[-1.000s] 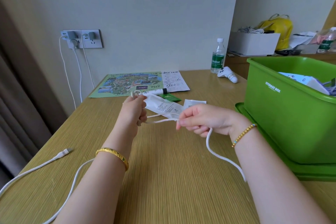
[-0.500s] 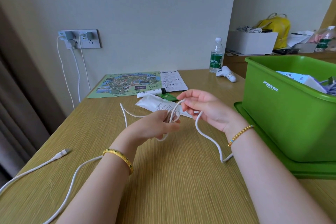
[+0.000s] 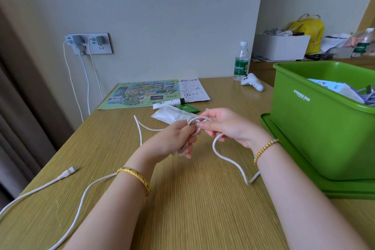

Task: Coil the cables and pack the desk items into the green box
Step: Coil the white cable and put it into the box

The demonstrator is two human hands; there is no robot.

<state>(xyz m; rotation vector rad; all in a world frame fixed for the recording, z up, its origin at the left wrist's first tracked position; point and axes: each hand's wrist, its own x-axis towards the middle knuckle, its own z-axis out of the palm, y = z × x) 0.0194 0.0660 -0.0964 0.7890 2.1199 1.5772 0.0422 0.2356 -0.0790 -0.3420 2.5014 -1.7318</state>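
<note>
my left hand [image 3: 178, 138] now grips small loops of white braided cable [image 3: 225, 154]; right hand [image 3: 225, 126] pinches on another turn, coil growing.

Green box [image 3: 316, 128] walls right side; tubes [image 3: 172, 114] clutter desk [image 3: 203, 209] ahead.

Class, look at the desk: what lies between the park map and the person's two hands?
In the head view: a black-capped white tube, a green sachet and a white pouch.
</note>
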